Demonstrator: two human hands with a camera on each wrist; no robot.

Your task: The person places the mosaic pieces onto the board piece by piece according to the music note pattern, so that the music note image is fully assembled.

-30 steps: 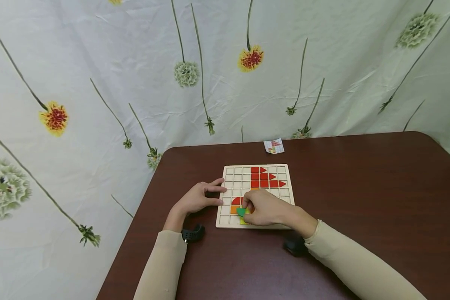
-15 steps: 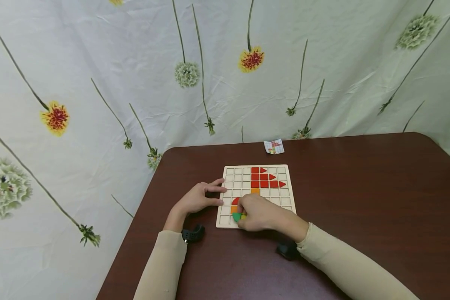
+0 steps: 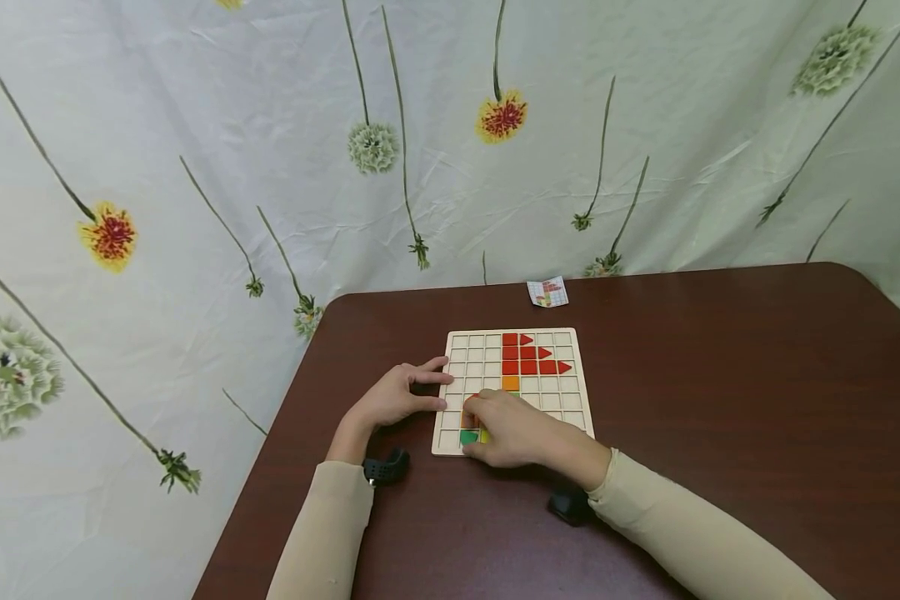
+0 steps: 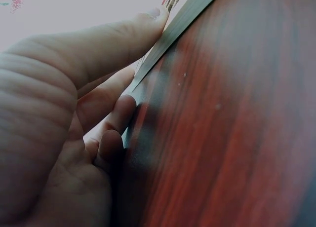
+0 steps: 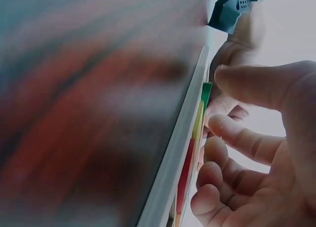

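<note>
A square wooden grid board [image 3: 459, 355] lies on the table, partly filled with coloured tiles. Red tiles [image 3: 528, 367] form stepped rows at its upper right, each ending in a point, above an orange tile [image 3: 510, 382]. My left hand [image 3: 397, 392] rests at the board's left edge, fingers extended and thumb [image 4: 143, 27] on the rim. Over the lower left cells is my right hand [image 3: 513, 429], with a green tile [image 3: 468, 437] in the bottom row beside its thumb. In the right wrist view its thumb and fingers stand apart close to the green tile [image 5: 207, 91]. The palm hides several cells.
A small printed card [image 3: 548, 292] showing a coloured grid pattern lies at the table's far edge. The brown table [image 3: 720, 375] extends to the right. Black wrist devices [image 3: 387, 467] sit under both wrists. A flowered cloth [image 3: 450, 167] hangs behind.
My right hand has carried the green tile left and down into the bottom row, and its fingers have loosened from it. The left hand has stayed still.
</note>
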